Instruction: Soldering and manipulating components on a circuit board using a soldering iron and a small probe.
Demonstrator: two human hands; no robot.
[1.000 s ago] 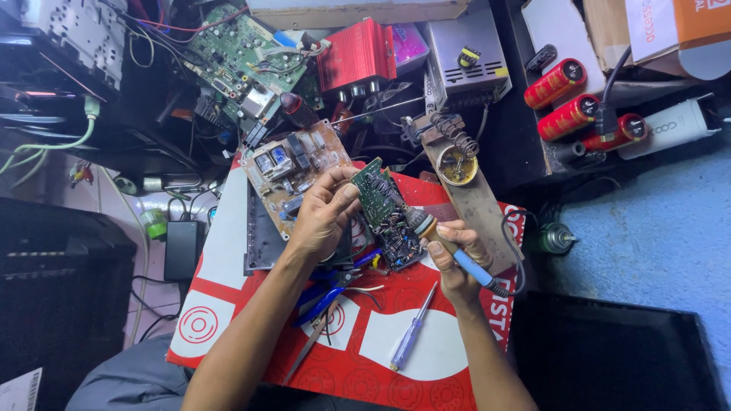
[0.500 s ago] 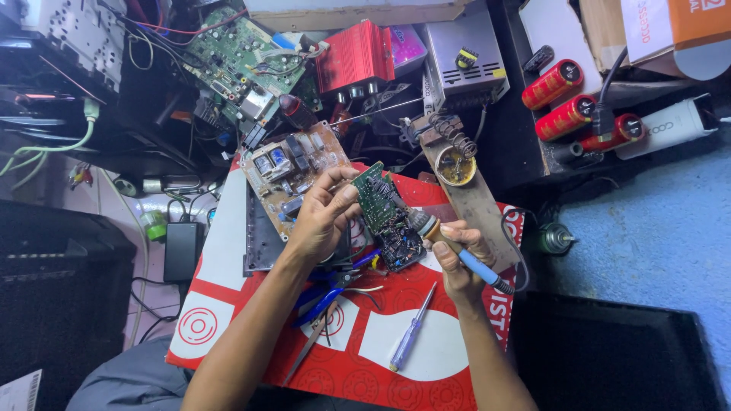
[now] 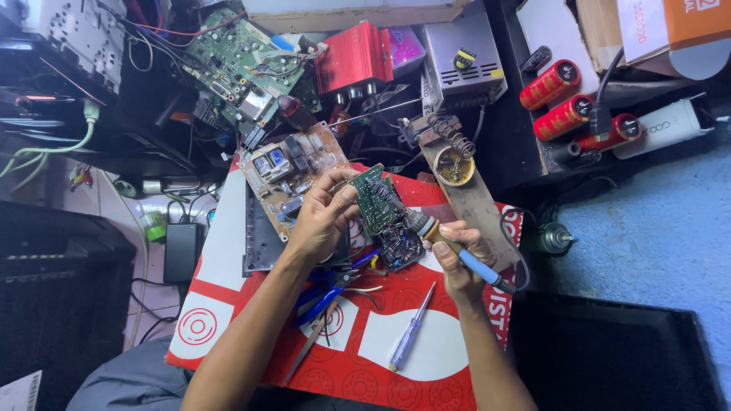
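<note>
Closest to me on the red-and-white printed board (image 3: 396, 358) covering my counter there's a slim screwdriver with a clear purple-blue handle (image 3: 411, 329), lying loose just inside my right forearm. Left of it are blue-handled pliers (image 3: 329, 289), tucked right under my left wrist.

My right hand (image 3: 457, 255) is closed around a soldering iron with a blue grip and pale collar (image 3: 455, 251), tip end pointing up-left at the board I'm holding. My left hand (image 3: 324, 217) has its fingers curled around the left edge of a small green circuit board packed with dark components (image 3: 384, 217), holding it tilted above the red mat, right between both hands. Can't really tell if the iron's tip is touching it.

Just behind my left hand sits a tan circuit board with blue transformers (image 3: 285, 175). Right of that, a wooden iron stand with a coiled spring holder and a round tin (image 3: 457, 171).

Further back: a big green circuit board with wires (image 3: 244, 53), a red finned metal amplifier case (image 3: 354, 57), a grey metal box (image 3: 461, 53), and three red cylindrical capacitors (image 3: 567, 106) off to the right.
</note>
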